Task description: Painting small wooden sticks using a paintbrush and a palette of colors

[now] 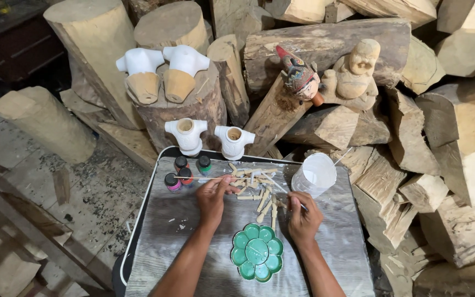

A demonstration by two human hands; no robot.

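A person sits over a grey board (pixel 193 242) seen from above, both bare arms reaching forward. The left hand (pixel 213 195) pinches a thin brush (pixel 199 177) that lies level, pointing left above the paint bottles (pixel 185 171). The right hand (pixel 302 217) is closed around a small wooden stick (pixel 277 203), with a second thin tool poking out beside its knuckles. The hands are apart, each clamped on its own thing. Between them lies a loose pile of pale sticks (pixel 257 187) on the board. A green flower-shaped palette (pixel 257 252) sits just in front of the wrists. A white plastic cup (pixel 314 175) stands to the right of the pile. Two white carved torsos (pixel 210 137) stand at the board's far edge, two more on a stump (pixel 182 107) behind. Logs (pixel 441 137) are stacked around, with a painted puppet head (pixel 298 74) and a carved figure (pixel 355 74) resting on them.
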